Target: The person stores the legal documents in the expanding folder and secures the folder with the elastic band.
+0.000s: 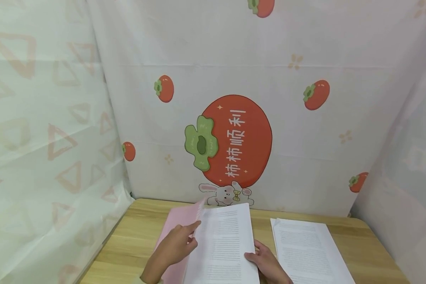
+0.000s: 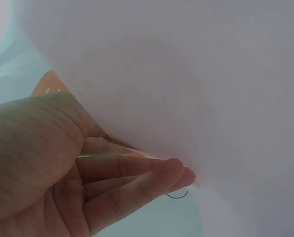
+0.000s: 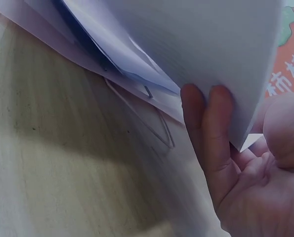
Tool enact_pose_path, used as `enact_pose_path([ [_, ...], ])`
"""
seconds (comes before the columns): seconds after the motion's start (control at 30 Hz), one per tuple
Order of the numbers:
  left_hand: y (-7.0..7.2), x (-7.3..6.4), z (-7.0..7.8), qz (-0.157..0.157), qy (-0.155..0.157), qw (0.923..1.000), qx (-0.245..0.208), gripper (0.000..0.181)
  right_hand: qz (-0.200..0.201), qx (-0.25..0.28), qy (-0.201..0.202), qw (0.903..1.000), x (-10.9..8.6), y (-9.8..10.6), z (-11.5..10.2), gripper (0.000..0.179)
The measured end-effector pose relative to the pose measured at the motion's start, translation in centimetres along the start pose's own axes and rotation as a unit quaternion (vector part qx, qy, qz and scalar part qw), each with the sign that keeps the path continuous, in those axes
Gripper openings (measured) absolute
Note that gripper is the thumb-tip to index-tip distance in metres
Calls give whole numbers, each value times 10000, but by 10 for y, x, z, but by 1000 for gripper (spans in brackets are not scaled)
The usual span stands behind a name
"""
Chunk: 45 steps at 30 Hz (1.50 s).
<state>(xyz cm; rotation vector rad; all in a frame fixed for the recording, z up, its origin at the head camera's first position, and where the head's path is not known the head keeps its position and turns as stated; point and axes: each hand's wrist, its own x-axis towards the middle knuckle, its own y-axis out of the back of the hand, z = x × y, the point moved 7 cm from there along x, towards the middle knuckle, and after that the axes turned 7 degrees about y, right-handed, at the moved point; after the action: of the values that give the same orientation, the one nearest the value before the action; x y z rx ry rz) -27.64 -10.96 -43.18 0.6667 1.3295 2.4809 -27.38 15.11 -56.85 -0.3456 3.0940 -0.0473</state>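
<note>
In the head view my right hand [image 1: 268,262] grips the right edge of a stack of printed paper [image 1: 227,244], thumb on the top page. The right wrist view shows fingers [image 3: 218,118] against the stack's underside near a corner. My left hand [image 1: 179,242] is at the stack's left side, index finger extended towards the page edge. A pink folder [image 1: 181,217] lies under and left of the paper, one edge raised. In the left wrist view, a pale sheet [image 2: 186,84] hides part of the left hand; the visible fingers are fairly straight, their tips close to it.
A second printed stack [image 1: 305,248] lies on the wooden table [image 1: 127,236] to the right. A thin cord-like loop [image 3: 161,133] hangs below the folder in the right wrist view. A patterned cloth [image 1: 145,118] stands behind the table, with more cloth at both sides.
</note>
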Motion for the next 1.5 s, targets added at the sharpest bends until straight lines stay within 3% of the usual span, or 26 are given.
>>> enact_pose_path([
  [0.67,-2,0,0,-251,88,9996,-75,52,-119,636,96,9979,12,-42,2,62],
  [1.1,-6,-1,-2,-342,167,9992,-142,51,-156,615,61,9980,20,-68,3,58],
  [1.5,-7,0,-2,-185,147,9997,-55,52,-21,516,128,9986,29,-88,3,51],
])
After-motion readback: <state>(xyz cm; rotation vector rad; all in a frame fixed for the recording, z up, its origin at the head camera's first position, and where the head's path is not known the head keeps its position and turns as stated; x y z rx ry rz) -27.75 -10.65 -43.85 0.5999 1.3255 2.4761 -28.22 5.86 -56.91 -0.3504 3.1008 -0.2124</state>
